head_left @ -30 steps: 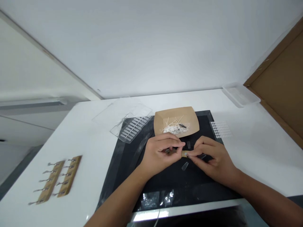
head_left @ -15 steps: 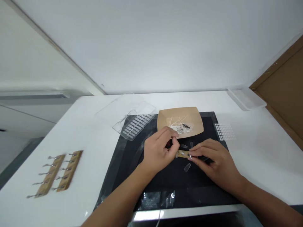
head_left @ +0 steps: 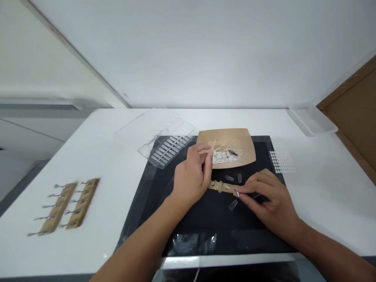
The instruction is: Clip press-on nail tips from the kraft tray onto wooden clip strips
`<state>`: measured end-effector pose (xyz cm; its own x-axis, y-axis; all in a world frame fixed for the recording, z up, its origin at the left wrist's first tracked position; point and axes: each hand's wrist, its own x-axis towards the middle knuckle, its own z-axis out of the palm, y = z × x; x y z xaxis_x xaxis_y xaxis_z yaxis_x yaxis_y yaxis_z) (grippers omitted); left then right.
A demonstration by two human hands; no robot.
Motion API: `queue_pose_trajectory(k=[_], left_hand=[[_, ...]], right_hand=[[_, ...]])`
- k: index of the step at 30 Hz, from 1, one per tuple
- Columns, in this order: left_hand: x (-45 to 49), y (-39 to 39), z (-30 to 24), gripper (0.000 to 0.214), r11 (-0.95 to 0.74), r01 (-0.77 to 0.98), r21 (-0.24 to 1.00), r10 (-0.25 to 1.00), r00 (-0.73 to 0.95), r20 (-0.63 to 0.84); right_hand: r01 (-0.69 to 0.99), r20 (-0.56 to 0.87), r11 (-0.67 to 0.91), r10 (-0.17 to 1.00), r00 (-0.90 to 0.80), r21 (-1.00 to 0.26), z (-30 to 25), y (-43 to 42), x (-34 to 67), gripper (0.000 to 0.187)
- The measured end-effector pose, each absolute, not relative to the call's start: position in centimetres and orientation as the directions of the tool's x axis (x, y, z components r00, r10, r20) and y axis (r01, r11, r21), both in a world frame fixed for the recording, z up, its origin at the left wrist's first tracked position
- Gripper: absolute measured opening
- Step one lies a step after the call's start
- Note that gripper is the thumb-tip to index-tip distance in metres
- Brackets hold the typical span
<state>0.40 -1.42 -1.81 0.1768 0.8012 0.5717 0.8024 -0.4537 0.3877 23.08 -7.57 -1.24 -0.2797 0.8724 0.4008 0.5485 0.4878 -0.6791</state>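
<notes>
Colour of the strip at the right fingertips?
The strip is yellowish tan; head view shows it.

White table (head_left: 114,164), black mat (head_left: 205,227) (partly glossy), wooden strips (head_left: 83,204)

The wall (head_left: 202,70) and worktop (head_left: 329,188) are lit by soft, cool light, dimmer toward the corners. Glare is caught along the front of the black mat (head_left: 205,225), and the wooden strips (head_left: 58,208) are blurred.

Probably a small craft workspace: black mat (head_left: 205,225) is lying under the fingers (head_left: 254,187), scrap-filled tray (head_left: 225,134) sitting just beyond.
</notes>
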Motion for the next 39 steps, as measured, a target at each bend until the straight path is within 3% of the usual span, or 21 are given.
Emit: queue_pose_trajectory(k=[6,12,16,20,27,33,39], left_hand=[[0.6,-1.1,-1.9,0.009,-0.511,0.792,0.333,0.738,0.206,0.643],[0.5,-0.8,-1.6,0.001,-0.559,0.774,0.297,0.738,0.3,0.605],[0.4,-0.8,-1.7,0.018,-0.565,0.776,0.281,0.747,0.335,0.575],[0.5,-1.2,-1.4,0.034,-0.696,0.681,0.226,0.665,0.493,0.561],[0.4,-1.2,-1.4,0.033,-0.866,0.441,0.234,0.5,0.762,0.412],[0.4,-1.2,-1.8,0.023,-0.874,0.438,0.21,0.485,0.81,0.329],[0.4,-1.2,-2.1,0.019,-0.861,0.455,0.225,0.508,0.789,0.345]], right_hand=[[0.526,0.398,0.492,0.87,-0.29,-0.694,-1.1,-7.5,23.1,0.01],[0.522,0.428,0.519,0.855,-0.293,-0.677,-0.5,-7.6,23.0,0.007],[0.572,0.415,0.502,0.863,-0.287,-0.649,-0.5,-7.4,23.3,0.007],[0.628,0.406,0.477,0.874,-0.266,-0.615,-0.7,-7.1,23.7,0.005],[0.641,0.369,0.446,0.892,-0.261,-0.625,-1.2,-6.8,23.8,0.007],[0.65,0.335,0.425,0.904,-0.267,-0.63,-2.1,-6.7,23.3,0.007],[0.67,0.33,0.426,0.903,-0.275,-0.607,-3.1,-6.6,23.0,0.015]])
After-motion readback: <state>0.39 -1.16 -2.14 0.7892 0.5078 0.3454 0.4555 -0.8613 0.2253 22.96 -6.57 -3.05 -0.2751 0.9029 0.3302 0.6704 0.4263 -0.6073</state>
